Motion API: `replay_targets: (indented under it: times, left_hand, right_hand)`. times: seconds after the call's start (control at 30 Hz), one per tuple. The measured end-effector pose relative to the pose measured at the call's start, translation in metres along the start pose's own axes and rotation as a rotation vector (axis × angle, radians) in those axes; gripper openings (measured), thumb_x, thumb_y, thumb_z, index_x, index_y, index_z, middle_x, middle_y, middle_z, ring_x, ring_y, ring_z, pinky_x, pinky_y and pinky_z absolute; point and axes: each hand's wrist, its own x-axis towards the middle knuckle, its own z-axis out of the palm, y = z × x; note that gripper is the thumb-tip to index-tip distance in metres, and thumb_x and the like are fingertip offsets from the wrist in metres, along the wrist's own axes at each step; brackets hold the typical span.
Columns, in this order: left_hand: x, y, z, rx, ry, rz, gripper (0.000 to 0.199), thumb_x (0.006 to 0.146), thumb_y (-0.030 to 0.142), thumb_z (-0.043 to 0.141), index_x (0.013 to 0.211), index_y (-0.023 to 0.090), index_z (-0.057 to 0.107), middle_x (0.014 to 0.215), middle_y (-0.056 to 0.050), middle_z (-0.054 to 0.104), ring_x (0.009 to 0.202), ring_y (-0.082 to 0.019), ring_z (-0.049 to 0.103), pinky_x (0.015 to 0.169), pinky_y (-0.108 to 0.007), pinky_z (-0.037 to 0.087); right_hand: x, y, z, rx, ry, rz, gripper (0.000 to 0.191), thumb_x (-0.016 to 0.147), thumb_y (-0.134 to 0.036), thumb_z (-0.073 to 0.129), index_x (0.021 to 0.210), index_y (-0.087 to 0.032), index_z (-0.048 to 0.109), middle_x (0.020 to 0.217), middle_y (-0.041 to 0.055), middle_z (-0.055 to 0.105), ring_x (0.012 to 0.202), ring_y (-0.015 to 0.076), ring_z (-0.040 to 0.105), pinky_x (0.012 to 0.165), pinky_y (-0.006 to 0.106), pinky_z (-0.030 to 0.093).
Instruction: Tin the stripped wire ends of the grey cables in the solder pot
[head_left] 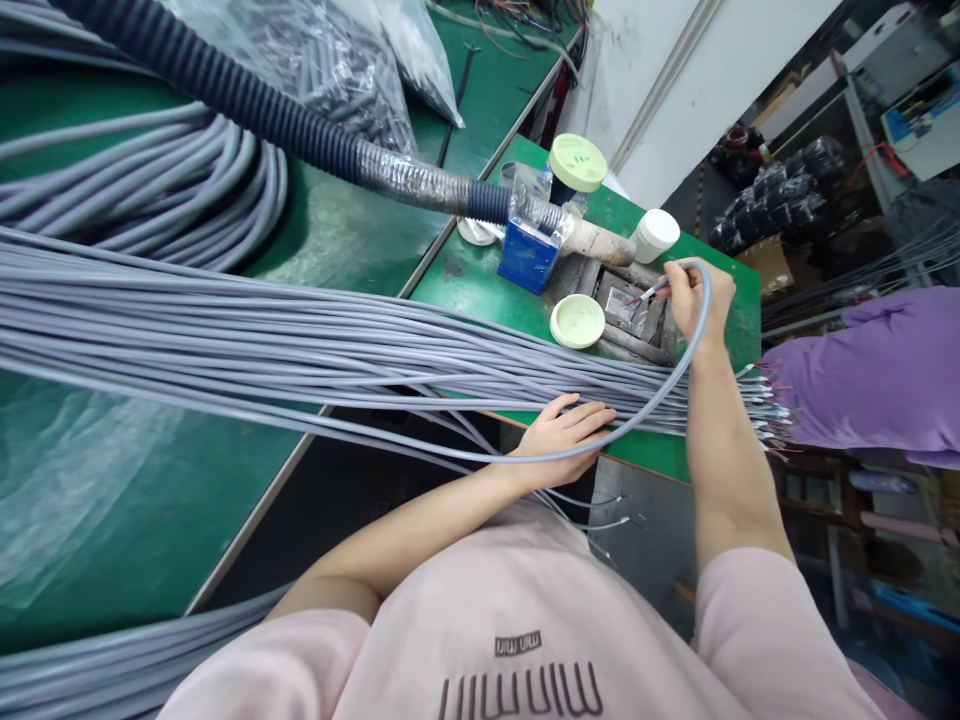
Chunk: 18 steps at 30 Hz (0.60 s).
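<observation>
My right hand pinches a cable at the silvery-filled pot, by an open tub; my left hand lies unclenched on the bundle.

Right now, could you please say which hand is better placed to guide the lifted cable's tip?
Probably the right hand: it holds the cable near its tip, beside the shiny square. The left hand lies at the bundle, farther from the tip.
</observation>
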Motion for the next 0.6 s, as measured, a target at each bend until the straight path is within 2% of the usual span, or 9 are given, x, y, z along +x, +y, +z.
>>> replay_targets:
  times: [0.13,0.27,0.4,0.5,0.57,0.6]
  left_hand:
    - [0.001,0.001,-0.002,0.102,0.031,0.055,0.027,0.091,0.021,0.051,0.115,0.021,0.064,0.132,-0.006,0.063,0.123,-0.02,0.056,0.115,-0.042,0.024]
    - [0.001,0.0,-0.002,0.104,0.035,0.056,0.027,0.091,0.022,0.051,0.115,0.021,0.064,0.132,-0.007,0.063,0.124,-0.019,0.055,0.116,-0.041,0.023]
    - [-0.001,-0.003,-0.003,0.026,0.02,0.041,0.03,0.089,0.022,0.054,0.118,0.021,0.063,0.133,-0.008,0.062,0.127,-0.021,0.054,0.118,-0.044,0.022]
    - [-0.002,0.003,-0.007,-0.191,-0.039,0.022,0.028,0.09,0.024,0.055,0.116,0.022,0.065,0.128,-0.009,0.065,0.129,-0.023,0.053,0.12,-0.049,0.015]
    - [-0.004,0.014,-0.009,-0.472,-0.182,0.01,0.026,0.091,0.028,0.055,0.112,0.021,0.067,0.12,-0.009,0.069,0.126,-0.023,0.055,0.121,-0.049,0.015]
    - [-0.004,0.023,-0.011,-0.649,-0.304,-0.008,0.026,0.092,0.031,0.054,0.111,0.021,0.068,0.117,-0.008,0.071,0.123,-0.023,0.058,0.12,-0.047,0.02]
  right_hand:
    - [0.001,0.004,0.007,-0.021,-0.011,0.004,0.025,0.088,-0.039,0.056,0.081,-0.018,0.068,0.067,-0.0003,0.069,0.065,0.0162,0.069,0.064,0.027,0.054]
    - [0.002,0.009,0.013,-0.024,-0.035,0.016,0.024,0.089,-0.038,0.056,0.082,-0.018,0.067,0.066,-0.0008,0.068,0.064,0.0156,0.068,0.066,0.027,0.054]
    - [-0.001,0.006,0.003,0.036,-0.021,-0.004,0.026,0.09,-0.04,0.055,0.082,-0.017,0.066,0.069,-0.0004,0.068,0.064,0.0148,0.068,0.065,0.027,0.056]
    - [-0.01,-0.009,-0.019,0.139,0.065,-0.055,0.028,0.091,-0.042,0.054,0.085,-0.018,0.067,0.075,0.0005,0.069,0.066,0.0149,0.069,0.065,0.028,0.058]
    - [-0.02,-0.023,-0.039,0.179,0.122,-0.094,0.028,0.092,-0.042,0.054,0.088,-0.019,0.068,0.079,0.001,0.07,0.069,0.0155,0.07,0.067,0.03,0.059]
    - [-0.027,-0.031,-0.05,0.178,0.146,-0.111,0.027,0.092,-0.042,0.054,0.089,-0.02,0.069,0.081,0.0013,0.071,0.07,0.0159,0.071,0.069,0.031,0.06]
